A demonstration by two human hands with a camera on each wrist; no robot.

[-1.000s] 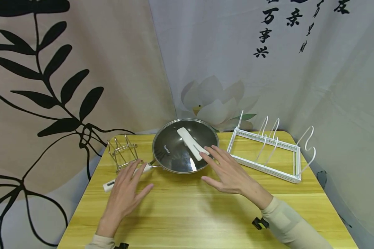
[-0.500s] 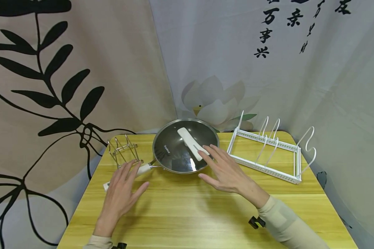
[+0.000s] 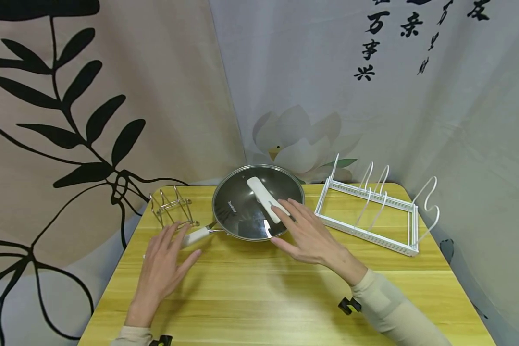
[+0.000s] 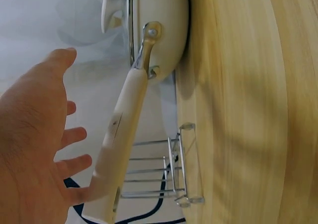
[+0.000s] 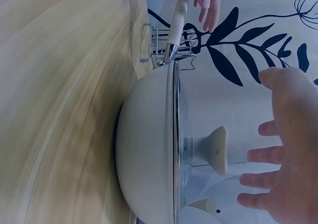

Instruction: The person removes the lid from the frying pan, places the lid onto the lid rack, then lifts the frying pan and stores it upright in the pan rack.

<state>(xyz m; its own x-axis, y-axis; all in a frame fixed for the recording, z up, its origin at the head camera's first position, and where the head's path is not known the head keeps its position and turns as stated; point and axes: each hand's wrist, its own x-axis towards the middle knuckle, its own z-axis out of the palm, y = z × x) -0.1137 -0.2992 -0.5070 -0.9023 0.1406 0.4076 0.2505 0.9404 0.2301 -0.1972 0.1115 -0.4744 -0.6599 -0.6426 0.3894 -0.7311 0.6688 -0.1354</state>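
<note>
A cream-coloured pan (image 5: 144, 139) stands on the table, covered by a glass lid (image 3: 233, 192) with a white lid knob (image 3: 263, 198). Its white handle (image 4: 119, 134) points toward the left. Over that handle hovers my left hand (image 3: 160, 266), fingers spread and holding nothing; in the head view it hides part of the handle. My right hand (image 3: 309, 235) hangs above the right front side of the lid, apart from the knob, its fingers extended and holding nothing.
Behind the left hand stands a small metal wire rack (image 3: 170, 206). To the right of the pan lies a white rack (image 3: 372, 235) with upright wire dividers. A printed curtain (image 3: 177, 96) hangs behind the wooden table (image 3: 242, 307).
In the head view, both hands have drifted slightly left and the left hand also a little nearer the person. The pan, lid and racks have stayed in place.
</note>
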